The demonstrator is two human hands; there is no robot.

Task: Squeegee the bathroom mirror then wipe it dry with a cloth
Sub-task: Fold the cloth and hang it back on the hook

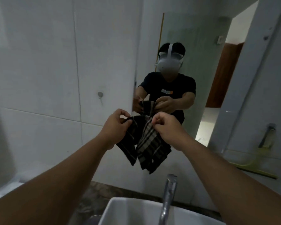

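Both my hands hold a dark cloth [144,143] with pale stripes in front of the mirror [201,78]. My left hand [115,125] pinches its top left edge and my right hand [165,127] pinches the top right. The cloth hangs down bunched between them, above the basin. The mirror reflects a person in a black shirt holding the same cloth. A yellow-green squeegee [256,164] lies against the wall at the right, below the mirror, apart from both hands.
A white basin [120,210] sits at the bottom with a chrome tap [168,195] rising from it. Dark stone counter [94,197] surrounds the basin. White tiled wall [47,78] fills the left, with a small round fitting [100,94] on it.
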